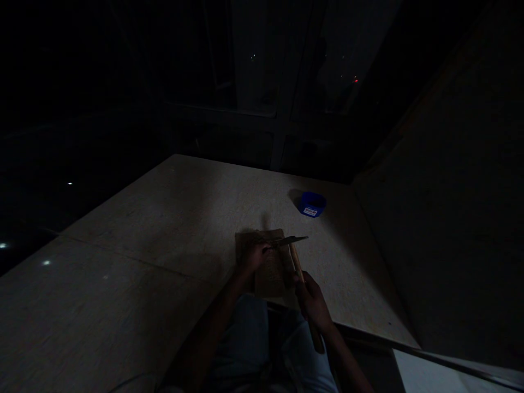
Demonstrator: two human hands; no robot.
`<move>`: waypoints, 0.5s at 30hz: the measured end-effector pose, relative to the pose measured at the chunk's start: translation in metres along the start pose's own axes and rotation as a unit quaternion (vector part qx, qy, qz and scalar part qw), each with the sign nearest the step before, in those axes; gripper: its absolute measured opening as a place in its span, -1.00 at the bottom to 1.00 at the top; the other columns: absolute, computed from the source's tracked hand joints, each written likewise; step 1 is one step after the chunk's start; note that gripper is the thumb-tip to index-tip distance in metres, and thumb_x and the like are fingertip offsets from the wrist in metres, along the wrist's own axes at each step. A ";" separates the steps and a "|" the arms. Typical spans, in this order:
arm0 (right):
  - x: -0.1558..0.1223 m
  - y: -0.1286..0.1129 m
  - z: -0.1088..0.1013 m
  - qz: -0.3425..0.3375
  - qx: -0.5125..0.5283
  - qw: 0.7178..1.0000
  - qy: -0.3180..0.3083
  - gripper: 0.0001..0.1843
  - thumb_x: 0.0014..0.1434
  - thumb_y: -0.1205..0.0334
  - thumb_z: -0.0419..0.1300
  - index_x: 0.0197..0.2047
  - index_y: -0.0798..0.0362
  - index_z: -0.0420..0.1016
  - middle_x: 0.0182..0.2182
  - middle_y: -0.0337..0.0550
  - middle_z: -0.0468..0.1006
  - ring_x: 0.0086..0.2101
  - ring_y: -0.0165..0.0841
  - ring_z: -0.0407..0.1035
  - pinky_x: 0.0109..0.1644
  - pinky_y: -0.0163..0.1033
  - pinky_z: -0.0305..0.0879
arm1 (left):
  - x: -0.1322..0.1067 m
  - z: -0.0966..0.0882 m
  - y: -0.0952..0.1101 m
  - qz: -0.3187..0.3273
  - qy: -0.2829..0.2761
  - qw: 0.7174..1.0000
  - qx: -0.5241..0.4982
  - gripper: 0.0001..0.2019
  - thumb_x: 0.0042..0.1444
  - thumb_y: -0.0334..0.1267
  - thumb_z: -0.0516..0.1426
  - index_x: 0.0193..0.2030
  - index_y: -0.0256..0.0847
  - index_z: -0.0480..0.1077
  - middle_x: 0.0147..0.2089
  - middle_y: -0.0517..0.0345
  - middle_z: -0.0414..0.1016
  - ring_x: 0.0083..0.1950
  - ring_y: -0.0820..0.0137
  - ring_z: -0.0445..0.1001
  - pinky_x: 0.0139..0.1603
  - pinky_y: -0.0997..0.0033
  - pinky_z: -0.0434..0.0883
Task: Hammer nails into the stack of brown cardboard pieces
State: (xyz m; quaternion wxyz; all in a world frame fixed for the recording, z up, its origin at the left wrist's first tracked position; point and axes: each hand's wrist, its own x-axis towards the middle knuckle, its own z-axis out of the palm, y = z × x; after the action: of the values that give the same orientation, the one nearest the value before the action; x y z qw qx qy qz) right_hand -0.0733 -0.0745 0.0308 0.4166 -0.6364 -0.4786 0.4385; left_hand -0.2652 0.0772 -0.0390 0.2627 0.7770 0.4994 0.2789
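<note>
Right hand (311, 299) closed round a wooden-handled tool (298, 262), its metal head over the small board (273, 275). Left hand (252, 255) curled on that board, pressing it to the tabletop (164, 218); I can't tell its grip. I judge mid-stroke; the next blow needs finger clearance. Blue tub (312, 204) lies beyond, well apart.

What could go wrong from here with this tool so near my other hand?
One: the left hand rests on the flat brown board beside the metal head of the wooden-handled tool gripped by the right hand, so a slip could strike fingers. Two: the light is dim, so aim may suffer. Three: the board lies near the pale worktop edge and might slide off.
</note>
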 end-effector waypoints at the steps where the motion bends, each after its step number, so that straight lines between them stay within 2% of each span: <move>1: 0.001 -0.001 0.001 -0.006 -0.001 1.000 -0.008 -0.42 0.24 -0.31 0.09 -0.07 0.04 0.55 -0.42 -0.16 0.55 -0.37 -0.27 0.41 -0.29 -0.25 0.37 | 0.001 0.001 0.000 0.000 -0.003 1.000 0.000 -0.87 0.19 -0.31 0.25 -0.14 -0.11 0.62 -0.09 0.08 0.67 -0.01 0.26 0.59 0.13 0.21 0.46; 5: 0.005 -0.003 0.004 -0.027 -0.004 0.999 -0.029 -0.43 0.30 -0.27 0.05 0.00 0.04 0.53 -0.20 -0.07 0.61 -0.22 -0.23 0.45 -0.11 -0.21 0.38 | 0.003 0.001 0.001 -0.016 -0.023 1.000 -0.008 -0.86 0.21 -0.28 0.24 -0.12 -0.12 0.61 -0.08 0.08 0.67 -0.01 0.25 0.60 0.12 0.22 0.46; 8: 0.007 0.000 0.007 -0.026 0.000 0.999 -0.034 -0.44 0.31 -0.26 0.04 -0.01 0.04 0.53 -0.19 -0.09 0.61 -0.20 -0.24 0.45 -0.08 -0.23 0.37 | 0.000 -0.005 0.003 -0.034 -0.025 0.999 -0.020 -0.74 0.19 -0.26 0.26 0.02 -0.14 0.57 -0.03 0.03 0.66 0.01 0.22 0.60 0.11 0.21 0.48; 11: 0.007 0.004 0.008 -0.020 0.000 0.999 -0.037 -0.43 0.31 -0.27 0.04 0.00 0.06 0.52 -0.20 -0.09 0.61 -0.19 -0.23 0.45 -0.11 -0.24 0.36 | -0.004 -0.014 0.003 -0.023 0.003 0.999 -0.026 -0.62 0.12 -0.24 0.31 0.11 -0.13 0.52 0.02 0.01 0.64 0.05 0.21 0.58 0.14 0.18 0.47; 15: 0.006 0.007 0.007 -0.013 -0.001 0.999 -0.036 -0.41 0.30 -0.29 0.04 0.00 0.07 0.51 -0.17 -0.05 0.61 -0.17 -0.20 0.45 -0.11 -0.21 0.36 | -0.007 -0.022 -0.002 0.009 0.018 0.999 -0.029 -0.76 0.10 -0.29 0.32 -0.06 -0.12 0.58 -0.05 0.06 0.66 0.03 0.23 0.58 0.17 0.16 0.46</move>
State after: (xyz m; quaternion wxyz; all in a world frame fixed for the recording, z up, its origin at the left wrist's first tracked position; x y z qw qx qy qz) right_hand -0.0776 -0.0696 0.0218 0.4044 -0.6143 -0.5023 0.4548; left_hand -0.2842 0.0745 -0.0256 0.2733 0.7683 0.4892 0.3094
